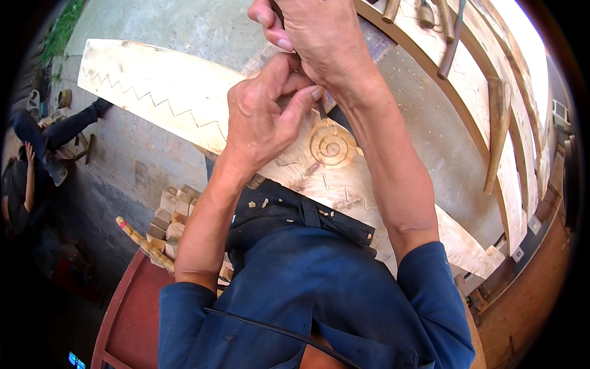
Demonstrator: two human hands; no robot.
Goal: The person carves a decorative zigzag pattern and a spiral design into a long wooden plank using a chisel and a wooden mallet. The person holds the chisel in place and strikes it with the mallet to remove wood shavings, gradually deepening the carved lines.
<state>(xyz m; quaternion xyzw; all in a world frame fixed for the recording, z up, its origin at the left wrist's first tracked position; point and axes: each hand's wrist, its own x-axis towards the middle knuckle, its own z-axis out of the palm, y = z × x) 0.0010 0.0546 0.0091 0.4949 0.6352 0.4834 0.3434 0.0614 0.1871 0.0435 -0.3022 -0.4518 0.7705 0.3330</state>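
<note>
A pale, curved wooden board [153, 74] lies across in front of me, with zigzag lines along it. Concentric rings [332, 146] are carved into its middle. My right hand [326, 43] is closed high up around a carving chisel [322, 111], most of which the fingers hide. Lower down, my left hand [264, 111] has its fingers curled around the same tool. The chisel's dark, narrow blade points down at the upper edge of the rings. Whether the tip touches the wood I cannot tell.
At the right, several tools with wooden handles [447, 21] and a wooden mallet-like stick [496, 132] rest on curved boards [473, 92]. Small wood blocks [169, 209] and a knobbly stick [144, 243] lie left beside a red surface [132, 313]. Another person [37, 141] sits far left.
</note>
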